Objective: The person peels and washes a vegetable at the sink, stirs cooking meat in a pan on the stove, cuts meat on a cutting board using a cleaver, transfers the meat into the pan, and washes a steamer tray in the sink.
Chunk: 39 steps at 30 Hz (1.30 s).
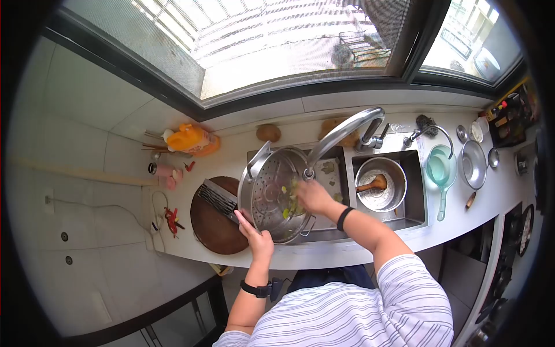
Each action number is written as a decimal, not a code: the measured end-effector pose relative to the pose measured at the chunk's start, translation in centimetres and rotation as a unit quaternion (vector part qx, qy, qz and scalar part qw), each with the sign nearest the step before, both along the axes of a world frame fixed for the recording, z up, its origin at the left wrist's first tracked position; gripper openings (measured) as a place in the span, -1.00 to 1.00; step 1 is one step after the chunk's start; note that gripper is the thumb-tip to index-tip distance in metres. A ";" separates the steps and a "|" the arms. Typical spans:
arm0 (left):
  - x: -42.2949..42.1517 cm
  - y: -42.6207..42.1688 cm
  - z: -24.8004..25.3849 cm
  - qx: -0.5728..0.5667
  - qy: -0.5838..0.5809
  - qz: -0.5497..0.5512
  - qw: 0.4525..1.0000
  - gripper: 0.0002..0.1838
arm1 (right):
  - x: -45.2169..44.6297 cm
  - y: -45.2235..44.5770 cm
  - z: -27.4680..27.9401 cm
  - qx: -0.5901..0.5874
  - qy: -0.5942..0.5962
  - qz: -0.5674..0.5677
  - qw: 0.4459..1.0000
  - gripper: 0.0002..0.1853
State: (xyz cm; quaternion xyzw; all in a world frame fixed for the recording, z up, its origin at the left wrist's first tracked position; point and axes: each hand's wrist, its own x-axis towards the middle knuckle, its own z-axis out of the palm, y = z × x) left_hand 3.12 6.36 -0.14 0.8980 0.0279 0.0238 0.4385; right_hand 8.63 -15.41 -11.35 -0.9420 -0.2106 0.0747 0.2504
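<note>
A steel steamer pot with a perforated bottom stands tilted at the left edge of the sink, its handles showing. My left hand grips its near-left rim, fingers stretched along the outside. Inside the pot, my right hand is among green vegetable pieces; its fingertips are blurred, so what they hold is unclear. The faucet arches over the pot, with its spout end just above my right hand. Under the pot's left side lies a round brown cutting board with a dark slotted grater-like tool on it.
The right sink basin holds a steel pot with a wooden-handled utensil. A green ladle and a strainer lie to the right. At the left stand an orange bottle and red chilies. A potato sits behind.
</note>
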 end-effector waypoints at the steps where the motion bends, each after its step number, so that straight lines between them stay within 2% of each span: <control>1: -0.1 -0.4 0.4 0.021 -0.008 -0.002 1.000 0.03 | 1.2 0.3 0.4 0.002 0.001 0.000 1.000 -0.46; 3: -0.6 -1.1 0.7 0.048 -0.014 -0.006 0.999 0.02 | 2.5 1.6 0.9 0.038 -0.213 -0.173 0.961 -0.58; 4: -0.7 -1.6 0.8 0.052 -0.035 0.000 0.998 0.02 | 2.2 3.0 1.0 0.041 -0.214 -0.179 0.960 -0.58; 6: -0.4 -2.3 1.0 0.053 -0.061 -0.002 0.997 0.02 | 1.0 5.9 0.8 0.123 -0.087 -0.253 0.956 -0.61; 10: 0.2 -2.7 1.5 0.072 -0.125 0.000 0.990 0.02 | -0.4 8.5 1.1 0.128 -0.023 -0.191 0.973 -0.56; 12: 0.0 -2.4 1.6 0.079 -0.138 -0.002 0.987 0.02 | -0.4 9.0 0.5 0.130 0.004 -0.096 0.987 -0.71; 13: 0.1 -2.2 1.5 0.084 -0.140 -0.004 0.987 0.01 | -0.5 8.4 0.7 0.132 0.004 -0.096 0.987 -0.71; 15: 0.1 -1.8 1.3 0.089 -0.142 -0.006 0.986 0.01 | -1.0 5.9 1.4 0.055 0.007 -0.019 0.998 -0.71; 16: 0.1 -1.6 1.3 0.100 -0.141 -0.002 0.985 0.01 | -1.2 4.9 0.9 0.055 0.006 -0.019 0.998 -0.71; 18: 0.2 -1.6 1.4 0.108 -0.142 0.005 0.984 0.01 | -1.2 3.2 -0.5 -0.079 -0.119 -0.124 0.982 -0.66; 20: 0.1 -1.7 1.7 0.084 -0.133 0.003 0.988 0.02 | -0.4 3.2 1.4 -0.054 -0.108 -0.128 0.984 -0.68; 22: -0.6 -1.9 1.9 0.085 -0.130 0.004 0.988 0.02 | 1.0 4.8 2.9 0.169 -0.183 -0.172 0.953 -0.72; 23: -0.2 -2.2 2.2 0.088 -0.136 0.001 0.987 0.02 | 1.8 5.4 2.8 0.171 -0.191 -0.174 0.951 -0.72; 25: -0.3 -2.3 2.7 0.073 -0.144 0.006 0.987 0.03 | 2.0 7.4 2.1 0.268 -0.165 -0.279 0.907 -0.81; 26: -0.2 -2.3 2.9 0.056 -0.147 0.012 0.987 0.03 | 1.6 7.4 1.6 0.272 -0.167 -0.278 0.906 -0.81; 28: 0.0 -2.1 3.1 0.065 -0.155 0.005 0.986 0.04 | 0.3 6.2 1.1 0.190 -0.134 -0.085 0.969 -0.77; 29: 0.0 -2.0 3.2 0.070 -0.159 -0.001 0.985 0.04 | 0.2 5.9 1.3 0.191 -0.133 -0.083 0.969 -0.77; 31: -0.6 -2.0 3.0 0.083 -0.137 0.008 0.987 0.04 | 0.0 5.1 2.0 0.046 0.022 -0.055 0.997 -0.73; 32: -0.5 -2.1 2.8 0.093 -0.122 0.010 0.988 0.04 | 0.3 4.8 2.7 0.044 0.021 -0.053 0.997 -0.73; 34: -0.5 -2.1 2.0 0.076 -0.144 -0.002 0.987 0.03 | 0.4 4.2 3.8 0.130 -0.145 -0.038 0.980 -0.76; 35: -0.6 -2.4 2.3 0.065 -0.138 -0.003 0.988 0.03 | 0.4 4.4 4.2 0.128 -0.144 -0.037 0.981 -0.76; 37: -0.8 -2.9 2.6 0.054 -0.131 -0.003 0.990 0.03 | 0.6 5.3 4.8 0.168 -0.169 0.173 0.956 -0.80; 39: -0.5 -2.8 2.8 0.043 -0.127 0.006 0.991 0.04 | 0.0 4.9 3.5 0.143 -0.170 0.190 0.956 -0.81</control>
